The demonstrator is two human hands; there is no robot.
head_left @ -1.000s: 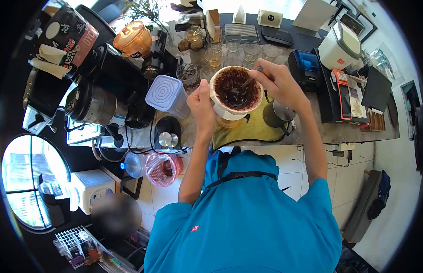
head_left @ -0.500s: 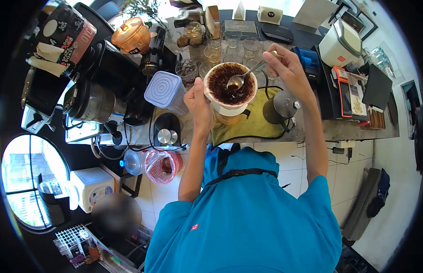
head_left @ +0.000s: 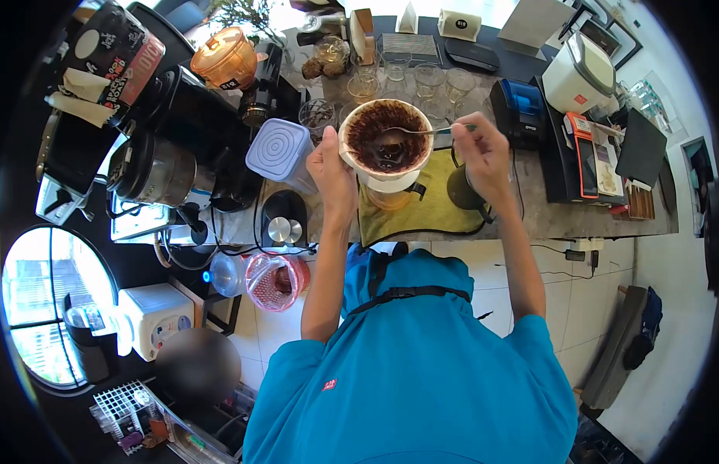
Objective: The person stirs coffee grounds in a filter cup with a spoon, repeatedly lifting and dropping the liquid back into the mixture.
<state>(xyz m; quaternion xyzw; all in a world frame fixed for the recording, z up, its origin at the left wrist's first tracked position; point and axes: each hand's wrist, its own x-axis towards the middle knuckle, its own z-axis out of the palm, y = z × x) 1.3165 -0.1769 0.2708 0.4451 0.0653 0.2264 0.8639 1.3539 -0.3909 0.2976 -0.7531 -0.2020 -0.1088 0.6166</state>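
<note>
From the head camera, the left hand (head_left: 331,168) was wrapped against the side of the white pour-over dripper (head_left: 385,147), grip clenched on its wall, likely to keep it steady. The dripper sat on a glass server (head_left: 390,199), itself on a yellow cloth (head_left: 421,207) spread over the surface (head_left: 576,220). The right hand (head_left: 483,151) pinched the handle of a spoon (head_left: 421,131), grip closed on it, with the bowl of the spoon reaching over the rim into the dark wet coffee grounds (head_left: 382,133) lining the filter. A dark kettle (head_left: 461,189) stood just beside the server, partly under the right wrist. A lidded plastic container (head_left: 280,157) sat left of the dripper, empty glasses (head_left: 429,81) behind it.
</note>
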